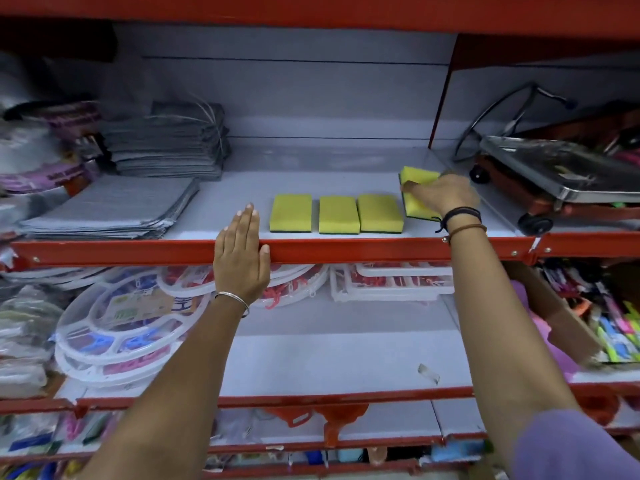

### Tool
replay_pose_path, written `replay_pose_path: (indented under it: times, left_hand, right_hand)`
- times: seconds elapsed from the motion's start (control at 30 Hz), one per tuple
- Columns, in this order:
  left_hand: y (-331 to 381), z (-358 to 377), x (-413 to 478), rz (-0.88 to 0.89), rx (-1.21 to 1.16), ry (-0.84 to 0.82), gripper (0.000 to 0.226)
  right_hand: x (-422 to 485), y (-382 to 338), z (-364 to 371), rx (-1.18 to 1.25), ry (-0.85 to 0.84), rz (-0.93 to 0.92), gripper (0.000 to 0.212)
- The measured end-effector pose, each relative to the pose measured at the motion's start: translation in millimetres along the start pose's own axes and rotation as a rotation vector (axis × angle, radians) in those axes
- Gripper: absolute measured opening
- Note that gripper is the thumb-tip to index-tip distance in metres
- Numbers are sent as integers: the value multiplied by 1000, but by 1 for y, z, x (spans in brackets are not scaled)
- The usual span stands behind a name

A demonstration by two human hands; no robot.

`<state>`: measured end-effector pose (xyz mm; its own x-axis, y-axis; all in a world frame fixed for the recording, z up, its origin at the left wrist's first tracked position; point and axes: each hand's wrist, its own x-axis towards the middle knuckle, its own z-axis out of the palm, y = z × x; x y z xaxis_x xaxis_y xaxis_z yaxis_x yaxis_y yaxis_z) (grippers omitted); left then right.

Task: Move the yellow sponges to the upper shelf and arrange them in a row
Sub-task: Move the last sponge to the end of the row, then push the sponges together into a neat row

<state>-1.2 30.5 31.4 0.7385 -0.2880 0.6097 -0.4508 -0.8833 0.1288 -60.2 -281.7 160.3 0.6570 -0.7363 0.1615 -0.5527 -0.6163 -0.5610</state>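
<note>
- My right hand (441,199), at 2 o'clock, has its fingers curled over a 4th yellow sponge (417,194), gripping it tilted at the right end of the row.
- 3 yellow sponges (337,214) lie flat side by side on the upper shelf (242,188), yellow face up, near its red front edge (346,249).
- My left hand (240,258), at 9 o'clock from the row, rests flat and fully spread on that edge, holding nothing.
- Folded grey cloths (110,209) sit at 10 o'clock.
</note>
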Motion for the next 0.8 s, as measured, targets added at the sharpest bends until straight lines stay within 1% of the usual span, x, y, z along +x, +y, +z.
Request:
replay_pose_path:
  times: [0.07,0.2,0.4,0.47,0.5,0.57,0.6,0.67,0.7,0.73,0.8]
  left_hand:
    - [-1,2,1,4,4,14,62]
    - [-4,7,4,12,16,41,63]
    - [-4,10,5,25,17,77,63]
    - [-4,10,4,20,12,74,63]
    - [-4,9,3,10,8,73,63]
    - [-1,6,2,-10,-14,67,63]
    - [1,4,1,-17,-30,59,62]
    - [6,-3,1,-36,-40,54,61]
    - [9,-8,3,-56,-41,60,60]
    - [13,-13,6,-80,-45,71,59]
    - [21,-24,22,-97,-87,77,55]
  right_hand:
    - [11,4,3,-19,-8,37,75]
    - [20,9,16,-88,-61,55,67]
    - [23,16,36,-129,-108,96,84]
    - [23,14,36,-148,-85,121,89]
    - [22,11,35,-170,-46,93,89]
    - [16,2,35,-181,22,-72,82]
    - [12,-5,35,-141,1,-189,78]
    - [2,-20,37,-16,-154,-413,68]
    - [-5,-28,38,-2,-248,-504,64]
    - [-11,-36,41,-36,-320,-583,61]
    - [-21,-50,47,-137,-385,-681,59]
